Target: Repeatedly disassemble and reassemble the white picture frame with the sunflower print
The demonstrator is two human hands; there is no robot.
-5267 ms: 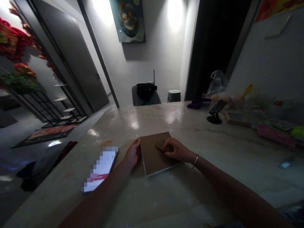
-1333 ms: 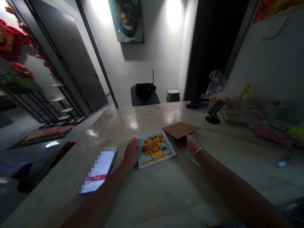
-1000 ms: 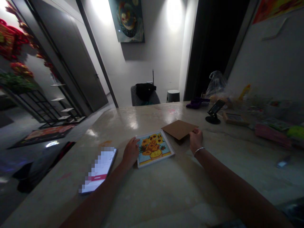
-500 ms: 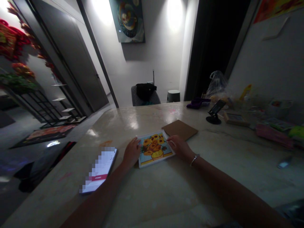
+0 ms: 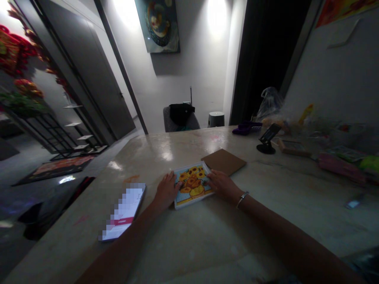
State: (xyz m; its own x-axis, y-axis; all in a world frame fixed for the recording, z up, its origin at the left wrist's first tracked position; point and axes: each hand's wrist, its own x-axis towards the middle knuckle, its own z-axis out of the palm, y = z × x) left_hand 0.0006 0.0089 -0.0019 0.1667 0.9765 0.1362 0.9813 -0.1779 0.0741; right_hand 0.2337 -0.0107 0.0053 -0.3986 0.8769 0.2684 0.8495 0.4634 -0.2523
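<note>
Sunflower picture (image 5: 192, 185) in a white frame lies on the counter (image 5: 183, 244); our left hand (image 5: 166, 192) and right hand (image 5: 222, 186) rest spread against opposite edges, neither grip pinching, cardboard square (image 5: 223, 161) just beyond.

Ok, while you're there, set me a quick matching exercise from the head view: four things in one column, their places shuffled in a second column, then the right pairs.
Things:
1. Left hand
2. Right hand
3. Brown cardboard sheet
4. Blurred screen device

Places:
A. Lying flat beyond the sunflower picture
B. Over the picture's right edge
C. Lying on the table, left of the left hand
D. At the picture's left edge

Pairs: 1-D, 2-B, 3-A, 4-C
</note>
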